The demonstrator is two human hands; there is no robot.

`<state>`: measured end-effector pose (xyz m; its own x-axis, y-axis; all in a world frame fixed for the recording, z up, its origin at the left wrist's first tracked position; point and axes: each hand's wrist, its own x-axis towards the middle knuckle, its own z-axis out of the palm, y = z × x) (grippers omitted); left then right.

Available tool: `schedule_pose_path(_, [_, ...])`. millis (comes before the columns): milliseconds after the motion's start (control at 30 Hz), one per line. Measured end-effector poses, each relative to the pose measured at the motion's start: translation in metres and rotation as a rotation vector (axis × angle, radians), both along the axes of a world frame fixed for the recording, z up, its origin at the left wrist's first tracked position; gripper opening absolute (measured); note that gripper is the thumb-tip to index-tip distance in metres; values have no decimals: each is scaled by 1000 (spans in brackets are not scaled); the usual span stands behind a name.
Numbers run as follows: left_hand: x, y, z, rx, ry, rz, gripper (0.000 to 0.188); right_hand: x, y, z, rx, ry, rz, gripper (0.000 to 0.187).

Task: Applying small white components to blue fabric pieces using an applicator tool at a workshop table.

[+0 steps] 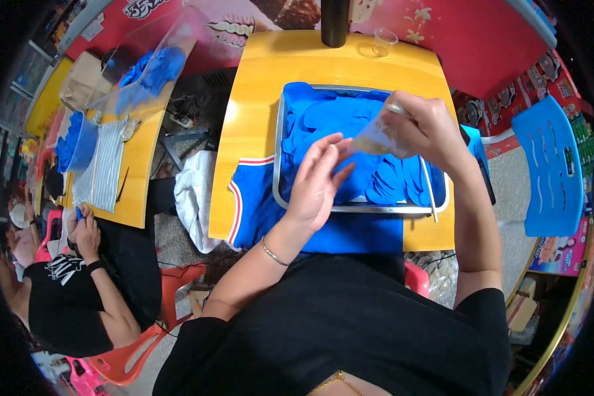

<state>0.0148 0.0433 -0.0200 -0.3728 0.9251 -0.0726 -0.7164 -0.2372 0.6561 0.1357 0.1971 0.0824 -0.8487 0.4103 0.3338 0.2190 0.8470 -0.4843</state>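
Observation:
My right hand [429, 129] grips a clear cone-shaped plastic bag [378, 138] above a metal tray [369, 209]. The bag's narrow end points toward my left hand [315, 181], which is palm up at the tray's near side with its fingers apart. Whether the bag's tip touches those fingers, I cannot tell. Blue flat rounded pieces [340, 115] that look like fabric lie heaped in the tray. A thin pale stick [428, 188] leans over the tray's right side. Beneath the tray's near edge spreads a blue garment [261, 191] with red and white trim.
On the yellow table's [264, 66] far side stand a dark cylinder [334, 26] and a clear plastic cup [384, 41]. A blue chair [551, 171] is at the right. Left, a co-worker [66, 297] sits at another table with a blue basin [82, 145] and a clear box [142, 82].

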Motion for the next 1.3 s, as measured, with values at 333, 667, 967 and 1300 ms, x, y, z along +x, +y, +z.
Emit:
schedule_pose_path(333, [18, 12, -1, 45, -181, -235, 44, -6, -15, -9, -323, 37, 45, 18])
schedule_pose_path(667, [21, 14, -9, 26, -36, -143, 34, -3, -18, -19, -321, 143, -89, 19])
schedule_pose_path(967, [28, 17, -2, 10, -214, -255, 63, -8, -28, -13, -420, 84, -57, 21])
schedule_pose_path(1300, [31, 26, 0, -19, -164, 57, 30, -3, -37, -38, -524, 255, -158, 12])
